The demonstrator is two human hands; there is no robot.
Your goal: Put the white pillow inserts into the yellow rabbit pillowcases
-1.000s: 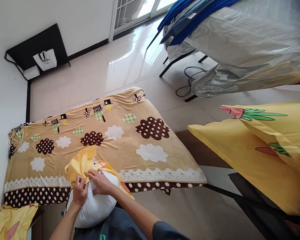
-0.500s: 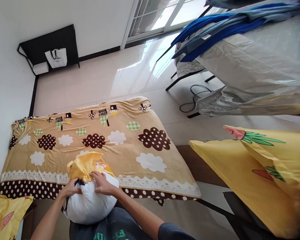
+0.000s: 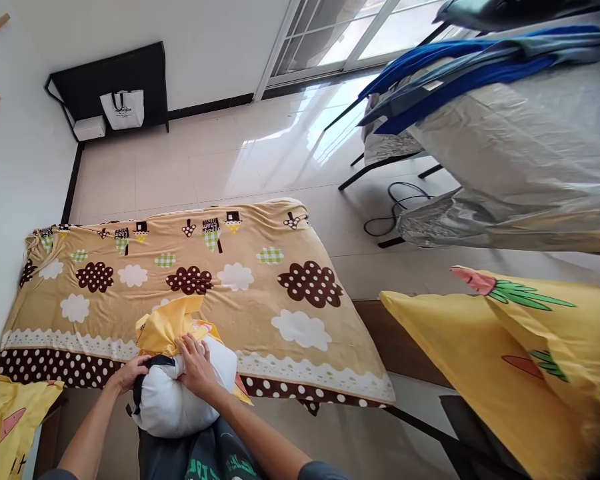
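Note:
A white pillow rests against my lap at the near edge of the bed, with a yellow pillowcase bunched over its far end. Along the pillow's left side runs a dark fabric band. My left hand is at that band, its fingers closed at the band's upper end. The fingers of my right hand curl over the gathered top of the pillow, at the border with the yellow cloth. A yellow corner of the case also shows right of the pillow.
A patterned blanket covers the bed. Yellow fabric with carrot prints hangs close at right, and more yellow fabric is at lower left. Behind stand a plastic-covered pile, a cable and a white bag.
My left hand has moved left and up, off the front of the pillow to the dark band, which shows more. My right hand has shifted slightly left. The view has tilted a little.

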